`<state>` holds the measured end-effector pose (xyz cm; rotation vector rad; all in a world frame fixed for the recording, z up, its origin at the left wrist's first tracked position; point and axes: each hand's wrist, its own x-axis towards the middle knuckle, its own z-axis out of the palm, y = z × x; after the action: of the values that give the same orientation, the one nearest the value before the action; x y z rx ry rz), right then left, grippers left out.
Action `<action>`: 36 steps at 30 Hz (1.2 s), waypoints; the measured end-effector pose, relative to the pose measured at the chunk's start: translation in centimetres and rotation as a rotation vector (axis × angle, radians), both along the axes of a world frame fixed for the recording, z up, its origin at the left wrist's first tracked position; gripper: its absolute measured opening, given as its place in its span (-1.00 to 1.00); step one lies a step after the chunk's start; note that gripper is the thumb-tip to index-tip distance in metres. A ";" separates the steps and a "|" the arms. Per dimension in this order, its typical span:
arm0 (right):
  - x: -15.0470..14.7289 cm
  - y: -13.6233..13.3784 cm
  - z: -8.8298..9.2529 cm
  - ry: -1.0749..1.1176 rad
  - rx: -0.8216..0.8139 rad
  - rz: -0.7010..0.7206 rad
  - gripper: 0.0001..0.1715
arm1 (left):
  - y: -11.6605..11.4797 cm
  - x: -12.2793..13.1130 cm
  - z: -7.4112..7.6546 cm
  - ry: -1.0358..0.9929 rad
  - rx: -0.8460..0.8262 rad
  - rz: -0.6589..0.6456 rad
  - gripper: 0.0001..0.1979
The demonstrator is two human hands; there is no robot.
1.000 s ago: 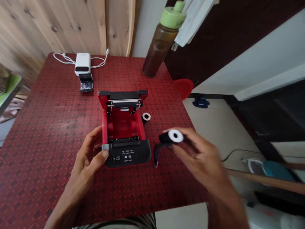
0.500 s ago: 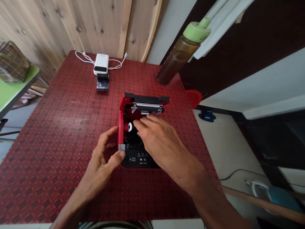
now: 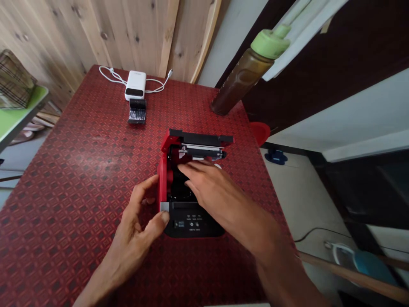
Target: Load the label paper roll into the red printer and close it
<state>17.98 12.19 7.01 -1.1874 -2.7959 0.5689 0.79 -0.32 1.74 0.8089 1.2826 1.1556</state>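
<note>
A small red and black label printer (image 3: 194, 226) stands on the table with its lid (image 3: 201, 138) raised. My left hand (image 3: 140, 217) grips its left side, thumb on the grey corner and fingers against the red wall. Over the open bay reaches my right hand (image 3: 211, 183), its fingers closed down on a black roll (image 3: 180, 177) that they mostly cover. A bit of white end (image 3: 217, 166) shows past the back of that hand. Under the lid, a roller bar with pale metal parts (image 3: 203, 152) is visible.
Behind, a white power bank (image 3: 136, 83) with a white cable (image 3: 158, 88) lies near a strip of black film (image 3: 137, 113). A brown bottle with a green cap (image 3: 244, 72) stands at the back right. The red patterned table (image 3: 79, 183) ends at the right beside a red stool (image 3: 259, 133).
The roll's white left end, visible before, no longer shows, and a white edge now appears right of my hand. The printer sits slightly lower in view. My left hand keeps its hold.
</note>
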 end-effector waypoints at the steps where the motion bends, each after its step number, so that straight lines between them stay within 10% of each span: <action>1: 0.6 -0.3 0.2 0.077 0.005 0.001 -0.50 | 0.0 0.0 0.0 -0.004 0.000 -0.001 -0.38; 18: 3.7 -0.7 -0.8 0.487 0.043 0.197 -0.82 | 1.1 -3.0 2.0 0.231 0.072 0.017 -0.42; 29: 3.6 -4.3 -0.9 0.624 0.368 0.066 -0.84 | 11.8 -3.2 4.7 0.213 0.395 0.132 -0.60; 36: 4.2 -7.2 -3.1 0.529 0.620 0.012 -0.76 | 8.4 -1.8 4.3 0.208 0.327 0.085 -0.87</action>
<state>22.19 5.01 3.93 -0.7494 -2.2606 -0.0116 -1.00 8.05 6.03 1.1484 1.3251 1.4002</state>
